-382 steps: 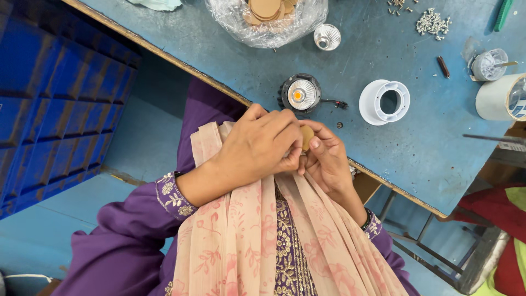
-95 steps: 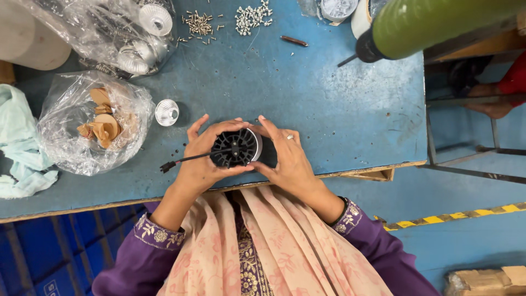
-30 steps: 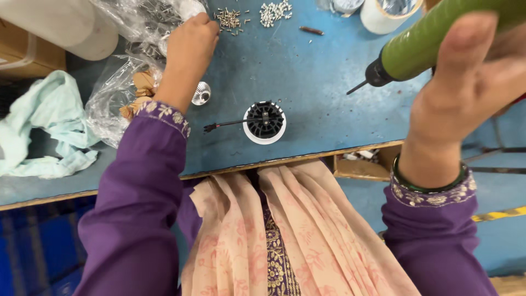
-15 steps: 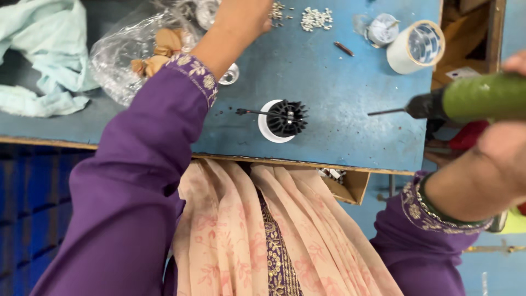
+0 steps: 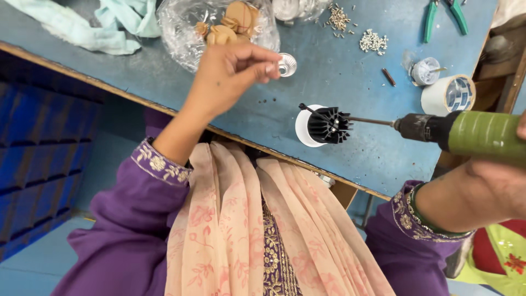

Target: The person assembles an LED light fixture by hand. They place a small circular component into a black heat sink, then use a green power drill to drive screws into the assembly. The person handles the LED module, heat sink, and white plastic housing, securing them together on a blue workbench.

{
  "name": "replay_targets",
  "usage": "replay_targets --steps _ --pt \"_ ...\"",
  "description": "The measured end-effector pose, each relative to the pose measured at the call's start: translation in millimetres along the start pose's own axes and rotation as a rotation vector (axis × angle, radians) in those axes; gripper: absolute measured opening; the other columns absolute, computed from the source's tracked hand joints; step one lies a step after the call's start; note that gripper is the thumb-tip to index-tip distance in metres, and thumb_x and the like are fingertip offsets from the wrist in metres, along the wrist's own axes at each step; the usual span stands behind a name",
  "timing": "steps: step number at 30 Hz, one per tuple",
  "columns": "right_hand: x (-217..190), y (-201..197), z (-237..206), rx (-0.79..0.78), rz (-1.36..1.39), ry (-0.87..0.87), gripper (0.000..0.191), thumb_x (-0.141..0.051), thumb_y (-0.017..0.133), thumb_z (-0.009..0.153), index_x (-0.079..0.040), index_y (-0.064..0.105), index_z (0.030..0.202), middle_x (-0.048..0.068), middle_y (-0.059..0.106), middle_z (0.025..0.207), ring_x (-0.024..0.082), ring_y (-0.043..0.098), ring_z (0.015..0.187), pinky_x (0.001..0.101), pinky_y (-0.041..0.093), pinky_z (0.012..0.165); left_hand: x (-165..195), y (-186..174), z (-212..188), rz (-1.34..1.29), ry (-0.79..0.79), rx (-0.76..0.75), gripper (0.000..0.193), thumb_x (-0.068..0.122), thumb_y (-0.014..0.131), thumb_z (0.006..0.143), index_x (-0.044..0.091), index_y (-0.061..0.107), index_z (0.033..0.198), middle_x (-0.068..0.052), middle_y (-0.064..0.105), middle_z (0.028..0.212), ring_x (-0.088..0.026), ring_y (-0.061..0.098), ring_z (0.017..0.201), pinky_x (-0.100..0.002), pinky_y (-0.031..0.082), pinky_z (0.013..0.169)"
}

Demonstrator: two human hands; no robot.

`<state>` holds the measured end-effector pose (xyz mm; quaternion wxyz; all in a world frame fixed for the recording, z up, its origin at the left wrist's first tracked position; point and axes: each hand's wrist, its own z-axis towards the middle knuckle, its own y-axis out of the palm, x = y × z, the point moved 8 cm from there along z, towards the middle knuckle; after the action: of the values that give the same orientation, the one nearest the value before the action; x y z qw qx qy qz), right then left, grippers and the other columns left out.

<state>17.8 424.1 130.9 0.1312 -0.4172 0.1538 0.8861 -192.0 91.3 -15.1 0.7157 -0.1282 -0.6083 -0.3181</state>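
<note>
At a blue bench [image 5: 339,60], my right hand [image 5: 496,183] grips a green power screwdriver [image 5: 466,131], its bit levelled at a black finned part [image 5: 329,125] seated in a white ring [image 5: 303,127] near the bench's front edge. My left hand [image 5: 230,74] hovers above the bench with fingers [image 5: 268,64] pinched together on something too small to make out, just beside a small silver cup [image 5: 287,64]. Behind it lies a clear plastic bag [image 5: 186,24]; loose screws [image 5: 373,41], green pliers [image 5: 444,16] and a tape roll [image 5: 449,94] sit further back.
</note>
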Motion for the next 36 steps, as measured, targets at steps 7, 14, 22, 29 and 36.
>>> replay_targets --steps 7,14,22,29,36 --pt "-3 44 -6 -0.016 0.219 -0.069 0.037 -0.044 0.056 0.101 -0.008 0.054 0.093 0.003 0.044 0.081 0.009 0.046 0.069 0.0254 0.037 0.063 -11 34 -52 -0.075 -0.159 0.04 0.014 0.01 0.07 0.099 0.001 0.075 0.108 -0.005 0.078 0.099 -0.008 0.073 0.089 -0.023 0.058 0.076" --pt "7 56 -2 0.035 0.317 -0.121 0.037 -0.047 0.057 0.096 -0.01 0.054 0.093 0.003 0.045 0.078 0.01 0.048 0.071 0.0252 0.037 0.059 -2 33 -63 0.114 -0.099 0.05 0.012 0.011 0.072 0.096 0.003 0.076 0.103 -0.003 0.077 0.092 -0.006 0.073 0.083 -0.021 0.056 0.072" --pt "7 38 1 0.053 0.367 -0.087 0.035 -0.04 0.056 0.1 -0.008 0.053 0.086 0.001 0.045 0.076 0.01 0.047 0.067 0.027 0.035 0.062 1 34 -63 0.107 -0.066 0.049 0.013 0.013 0.072 0.096 0.003 0.076 0.104 -0.003 0.077 0.091 -0.006 0.072 0.081 -0.022 0.056 0.071" --pt "9 34 2 0.03 0.393 -0.041 0.033 -0.038 0.057 0.1 -0.008 0.053 0.086 0.002 0.046 0.075 0.01 0.049 0.068 0.0267 0.036 0.062 4 37 -65 0.102 -0.071 0.051 0.014 0.014 0.071 0.097 0.003 0.076 0.104 -0.002 0.076 0.091 -0.006 0.07 0.08 -0.023 0.055 0.07" --pt "5 44 4 0.004 0.341 -0.083 0.036 -0.043 0.059 0.098 -0.008 0.054 0.088 0.002 0.046 0.077 0.01 0.05 0.07 0.0264 0.037 0.062 10 41 -62 0.118 -0.04 0.026 0.012 0.013 0.069 0.099 0.004 0.075 0.105 -0.002 0.075 0.091 -0.007 0.068 0.079 -0.024 0.054 0.069"
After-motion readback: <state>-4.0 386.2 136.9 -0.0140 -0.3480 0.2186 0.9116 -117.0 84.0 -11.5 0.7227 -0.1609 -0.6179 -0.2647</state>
